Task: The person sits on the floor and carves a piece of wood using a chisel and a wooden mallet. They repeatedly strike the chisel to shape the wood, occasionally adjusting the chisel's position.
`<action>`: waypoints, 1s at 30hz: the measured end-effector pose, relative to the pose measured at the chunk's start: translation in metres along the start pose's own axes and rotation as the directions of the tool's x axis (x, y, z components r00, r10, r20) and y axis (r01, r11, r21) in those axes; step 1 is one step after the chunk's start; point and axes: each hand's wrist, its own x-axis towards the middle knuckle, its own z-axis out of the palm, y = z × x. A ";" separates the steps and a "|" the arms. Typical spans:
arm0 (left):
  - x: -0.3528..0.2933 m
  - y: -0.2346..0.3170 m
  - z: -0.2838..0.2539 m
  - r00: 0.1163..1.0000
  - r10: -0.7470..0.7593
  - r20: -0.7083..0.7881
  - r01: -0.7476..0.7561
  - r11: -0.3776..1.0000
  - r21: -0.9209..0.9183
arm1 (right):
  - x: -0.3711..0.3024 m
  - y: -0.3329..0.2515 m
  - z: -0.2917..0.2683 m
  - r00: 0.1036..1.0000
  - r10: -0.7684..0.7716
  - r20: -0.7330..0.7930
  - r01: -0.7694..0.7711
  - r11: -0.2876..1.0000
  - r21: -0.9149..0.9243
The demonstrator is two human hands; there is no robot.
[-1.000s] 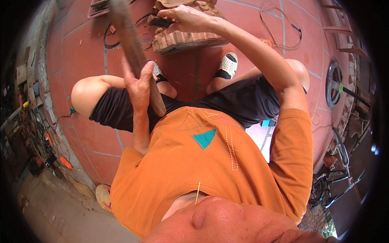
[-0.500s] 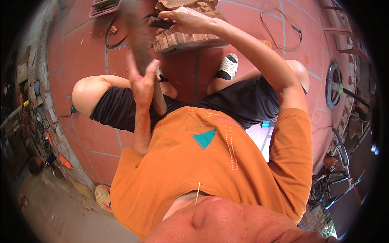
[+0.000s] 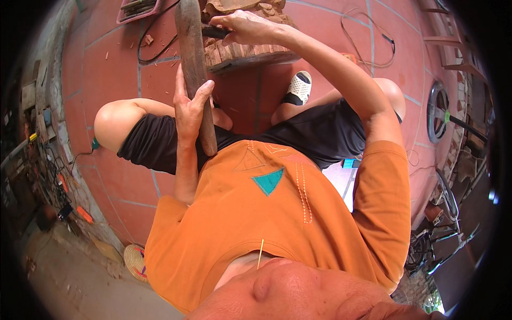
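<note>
My left hand [image 3: 191,113] is wrapped round a long, worn wooden mallet [image 3: 191,48], its thumb lying along one side. The mallet's narrow lower end points toward my lap, and its thick end reaches the top of the picture. My right hand [image 3: 242,28] grips a short dark tool, seemingly a chisel [image 3: 214,32], over a carved block of wood [image 3: 250,55]. The mallet's side overlaps the chisel's left end; I cannot tell whether they touch. The chisel's working tip is hidden. Rough carved shapes and a ridged near edge show on the block, between my feet.
A pink basket [image 3: 137,12] of sticks or tools stands far left, with a dark cable [image 3: 143,45] and wood chips near it. Another cable loop [image 3: 368,40] lies far right. Further right are a wheel [image 3: 439,113] and a bicycle [image 3: 450,234]. Clutter lines the left wall.
The mallet, blurred and further left before, has swung right to the chisel's end and now looks sharp. My left hand shifted slightly right with it. My right hand stayed nearly still.
</note>
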 end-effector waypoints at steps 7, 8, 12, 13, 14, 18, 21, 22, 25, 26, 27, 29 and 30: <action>-0.004 0.043 -0.005 0.987 0.077 -0.143 -0.110 0.964 -0.240 | -0.002 0.000 -0.003 1.000 0.020 0.002 -0.020 1.000 0.002; -0.005 0.046 -0.006 0.981 0.085 -0.175 -0.123 0.966 -0.225 | -0.004 -0.003 -0.007 0.998 0.055 0.031 -0.055 0.998 0.022; -0.007 0.051 -0.005 0.979 0.089 -0.182 -0.131 0.963 -0.235 | -0.010 -0.002 -0.004 0.999 0.053 0.012 -0.054 0.997 0.052; -0.008 0.047 -0.004 0.986 0.067 -0.154 -0.107 0.959 -0.264 | -0.010 -0.002 -0.003 0.999 0.041 0.004 -0.041 0.997 0.062; -0.009 0.043 -0.003 0.991 0.047 -0.124 -0.082 0.953 -0.293 | -0.010 -0.004 -0.001 1.000 0.029 -0.004 -0.029 0.997 0.072; -0.017 0.034 0.002 0.997 0.026 -0.073 -0.043 0.970 -0.238 | -0.009 -0.007 0.002 0.998 -0.018 -0.060 0.022 0.997 0.072; -0.020 0.030 0.003 0.999 -0.010 -0.045 0.001 0.980 -0.200 | -0.008 -0.001 0.008 0.998 -0.019 -0.065 0.025 0.996 0.091; -0.022 0.028 0.004 0.999 -0.028 -0.044 0.019 0.980 -0.198 | -0.007 -0.001 0.008 0.998 -0.014 -0.063 0.018 0.997 0.078; -0.023 0.027 0.004 0.998 -0.035 -0.045 0.026 0.982 -0.186 | -0.006 -0.002 0.006 0.998 -0.003 -0.058 0.006 0.999 0.048; -0.024 0.027 0.003 0.998 -0.029 -0.050 0.019 0.983 -0.185 | -0.006 -0.003 0.005 0.998 -0.004 -0.058 0.006 0.999 0.042; -0.024 0.027 0.003 0.998 -0.023 -0.055 0.012 0.983 -0.183 | -0.006 -0.004 0.004 0.998 -0.004 -0.057 0.006 0.999 0.036; -0.024 0.026 0.002 0.998 -0.018 -0.060 0.007 0.983 -0.181 | -0.006 -0.006 0.004 0.998 0.002 -0.057 0.000 1.000 0.031; -0.024 0.026 0.002 0.998 -0.019 -0.060 0.008 0.984 -0.180 | -0.007 -0.006 0.003 0.998 0.005 -0.057 -0.003 1.000 0.029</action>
